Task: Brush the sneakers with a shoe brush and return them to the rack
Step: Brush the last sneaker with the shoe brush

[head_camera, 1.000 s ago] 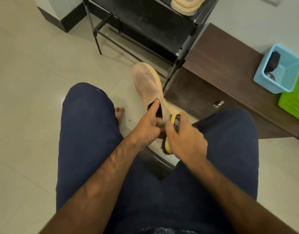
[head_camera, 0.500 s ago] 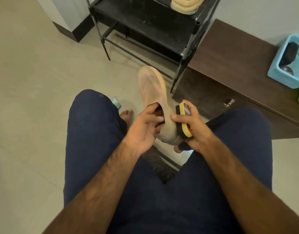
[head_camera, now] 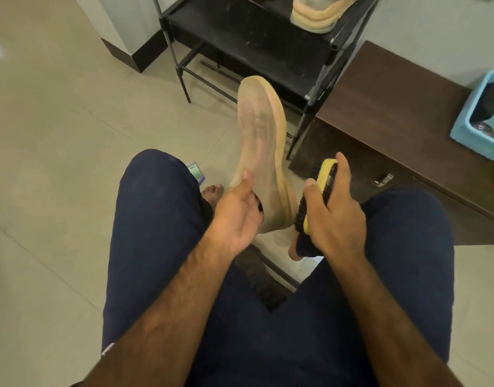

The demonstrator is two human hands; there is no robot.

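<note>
A beige sneaker (head_camera: 261,141) is held up between my knees, toe pointing away. My left hand (head_camera: 236,212) grips it at the heel opening, thumb on the upper and fingers inside. To its right, my right hand (head_camera: 333,210) holds a yellow-backed shoe brush (head_camera: 321,180), whose dark bristles face the sneaker's heel side and touch it low down. The second beige sneaker (head_camera: 318,12) lies on the top shelf of the black shoe rack (head_camera: 254,43) ahead.
A dark wooden bench (head_camera: 393,107) stands to the right of the rack with a blue basket (head_camera: 480,118) on it. A small green-and-white item (head_camera: 195,170) lies on the tiled floor by my left knee. My bare feet rest on the floor.
My left thumb has moved from the shoe's opening onto its upper, and the sneaker now stands more upright. The brush has tilted and slid along the heel side. The view has shifted.
</note>
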